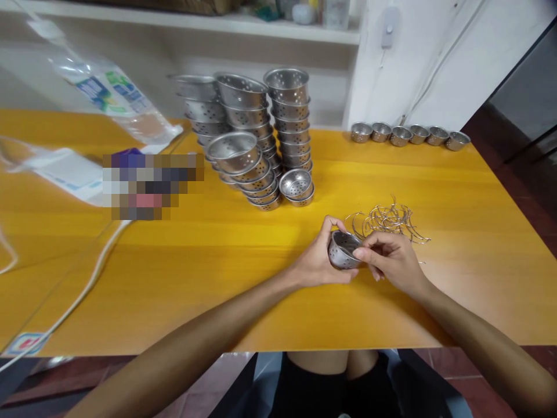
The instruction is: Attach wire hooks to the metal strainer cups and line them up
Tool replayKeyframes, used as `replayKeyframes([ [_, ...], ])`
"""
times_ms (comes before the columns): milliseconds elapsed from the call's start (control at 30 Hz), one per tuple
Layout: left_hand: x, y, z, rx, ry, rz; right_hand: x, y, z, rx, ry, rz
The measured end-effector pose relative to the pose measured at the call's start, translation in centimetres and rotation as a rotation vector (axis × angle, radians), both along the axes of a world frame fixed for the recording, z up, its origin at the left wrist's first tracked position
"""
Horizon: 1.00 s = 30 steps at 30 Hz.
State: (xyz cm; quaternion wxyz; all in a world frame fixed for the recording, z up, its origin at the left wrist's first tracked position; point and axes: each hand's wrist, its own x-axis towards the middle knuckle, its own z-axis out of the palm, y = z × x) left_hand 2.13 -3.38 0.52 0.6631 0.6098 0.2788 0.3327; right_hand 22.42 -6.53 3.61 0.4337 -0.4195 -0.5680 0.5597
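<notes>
Left hand [317, 262]: holds the little metal bowl [342, 251] tight.
Right hand [389, 260]: pinches the bowl's rim.
Wire hooks [389, 219]: just behind the hands.
Bowl stacks [255, 136]: far, left.

Six small metal bowls [409, 134] stand in one row. Three tall stacks of perforated cups [256, 136] rise nearby. One perforated cup [342, 250] sits between two hands.

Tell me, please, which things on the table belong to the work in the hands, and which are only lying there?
In the work:
- small perforated cup, held by left hand and right hand
- wire pile beside the hands
- cup stacks
- row of cups at the far edge

Lying about:
- plastic bags
- white cable
</notes>
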Motion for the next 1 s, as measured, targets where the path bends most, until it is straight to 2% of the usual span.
replayKeyframes([
  [467,0.3,-0.1,0.2,0.071,0.002,-0.027,0.3,0.0,-0.6,-0.173,-0.014,0.043],
  [700,0.2,0.0,0.6,0.043,-0.030,-0.045,0.6,0.0,-1.0,-0.155,-0.028,0.055],
  [1000,0.2,-0.4,0.4,0.016,-0.065,-0.059,0.7,-0.2,-0.8,-0.119,-0.046,0.075],
])
